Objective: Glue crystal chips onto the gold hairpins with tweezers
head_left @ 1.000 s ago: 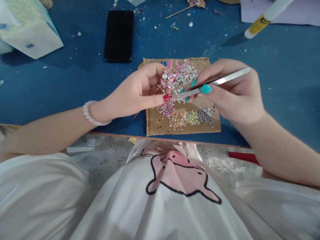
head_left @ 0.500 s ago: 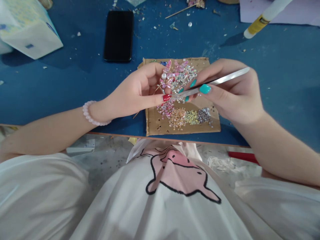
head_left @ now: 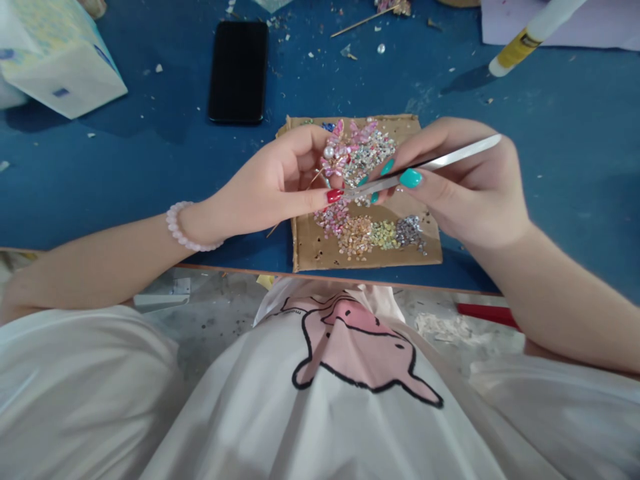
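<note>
- Fingers [head_left: 443, 192] of R hand [head_left: 483, 183] pinching tweezers [head_left: 450, 159], R of ctr; tips nr L hand [head_left: 265, 187].
- L hand's fingers curled, holding pink beaded ornament [head_left: 336, 160], just above mid-frame.
- Cardboard [head_left: 390, 259] w/ gem piles [head_left: 356, 238] underneath, ctr.
- Phone [head_left: 239, 72] upper L.

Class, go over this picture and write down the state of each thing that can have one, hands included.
Left hand: closed on the ornament
Right hand: closed on the tweezers
Ornament: held, partly hidden by fingers
Tweezers: held aslant, tips by the left thumb; tips open or shut, cannot tell
Beads: loose, in heaps
Cardboard: flat, under the beads
Phone: lying flat, screen dark
Bracelet: worn
</note>
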